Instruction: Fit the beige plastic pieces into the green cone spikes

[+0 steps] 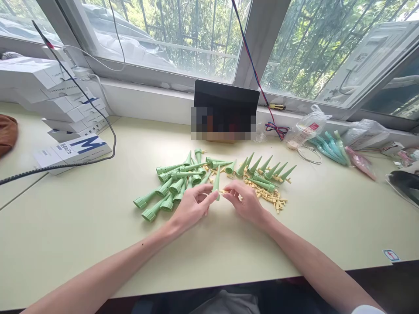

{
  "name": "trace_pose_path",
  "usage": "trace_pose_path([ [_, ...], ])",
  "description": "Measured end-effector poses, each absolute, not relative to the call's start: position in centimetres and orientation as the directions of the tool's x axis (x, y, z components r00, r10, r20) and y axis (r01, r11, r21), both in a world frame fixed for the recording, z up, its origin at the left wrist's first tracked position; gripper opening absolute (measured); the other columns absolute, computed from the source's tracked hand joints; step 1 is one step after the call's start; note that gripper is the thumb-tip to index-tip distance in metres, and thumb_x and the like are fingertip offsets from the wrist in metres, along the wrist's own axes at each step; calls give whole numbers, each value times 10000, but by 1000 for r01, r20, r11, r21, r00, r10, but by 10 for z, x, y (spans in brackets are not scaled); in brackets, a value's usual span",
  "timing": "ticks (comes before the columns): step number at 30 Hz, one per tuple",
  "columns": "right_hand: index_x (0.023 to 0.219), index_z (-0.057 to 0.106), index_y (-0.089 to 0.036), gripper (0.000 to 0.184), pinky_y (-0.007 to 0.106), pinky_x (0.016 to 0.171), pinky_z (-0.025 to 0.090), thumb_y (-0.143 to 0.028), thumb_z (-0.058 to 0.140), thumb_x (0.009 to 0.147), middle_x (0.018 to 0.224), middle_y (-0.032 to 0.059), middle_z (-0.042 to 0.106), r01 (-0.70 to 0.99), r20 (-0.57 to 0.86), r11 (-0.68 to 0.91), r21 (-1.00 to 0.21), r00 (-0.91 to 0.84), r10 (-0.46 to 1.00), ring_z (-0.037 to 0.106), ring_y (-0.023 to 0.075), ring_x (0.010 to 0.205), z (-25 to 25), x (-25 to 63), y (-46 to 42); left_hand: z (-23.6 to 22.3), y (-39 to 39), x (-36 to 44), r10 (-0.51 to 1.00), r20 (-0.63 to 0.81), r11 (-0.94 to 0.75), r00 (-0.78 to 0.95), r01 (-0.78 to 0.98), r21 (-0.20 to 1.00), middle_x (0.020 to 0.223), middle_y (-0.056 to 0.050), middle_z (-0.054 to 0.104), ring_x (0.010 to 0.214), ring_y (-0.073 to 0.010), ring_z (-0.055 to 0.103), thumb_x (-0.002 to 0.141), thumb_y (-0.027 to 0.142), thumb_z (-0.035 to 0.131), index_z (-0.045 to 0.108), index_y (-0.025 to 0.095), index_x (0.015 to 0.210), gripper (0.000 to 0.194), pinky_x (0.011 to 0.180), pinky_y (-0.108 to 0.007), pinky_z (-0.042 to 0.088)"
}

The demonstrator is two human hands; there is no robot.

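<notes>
My left hand [197, 203] is closed on a green plastic cone spike [217, 178], held upright with its tip pointing up. Between the thumb and finger of my right hand [242, 198] is a small yellow plastic piece [222, 191], right against the lower side of that spike. Left of my hands lies a loose heap of green spikes [176, 185], many with ribbed collars facing me. On the right, several green spikes [269, 172] stand in a row, tips up. Beside my right hand spreads a pile of small yellow pieces [265, 194].
A dark tablet-like screen [226, 100] leans at the back by the window. White boxes [70, 104] are stacked at the left, with a black cable [113, 135] crossing in front. Plastic bags [306, 126] and blue-green packets [329, 148] lie at the back right.
</notes>
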State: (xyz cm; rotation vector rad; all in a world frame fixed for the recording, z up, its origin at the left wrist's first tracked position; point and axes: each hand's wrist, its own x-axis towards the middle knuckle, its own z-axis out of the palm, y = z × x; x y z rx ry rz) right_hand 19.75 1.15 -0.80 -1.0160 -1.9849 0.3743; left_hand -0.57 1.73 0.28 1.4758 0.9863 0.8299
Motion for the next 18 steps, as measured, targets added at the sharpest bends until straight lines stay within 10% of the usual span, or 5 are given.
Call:
trace_pose_path([
  [18,669,431,-200,304,242,530,311,-242,496,962,606,-25,457,522,505,602,-604,-333,796,381,106,541,-12,198,8,-4,19,-10,887,4,-109,462,200,974,674,15,579,501,-100,502,870,435,635,642,165,1227,447,474,-225,424],
])
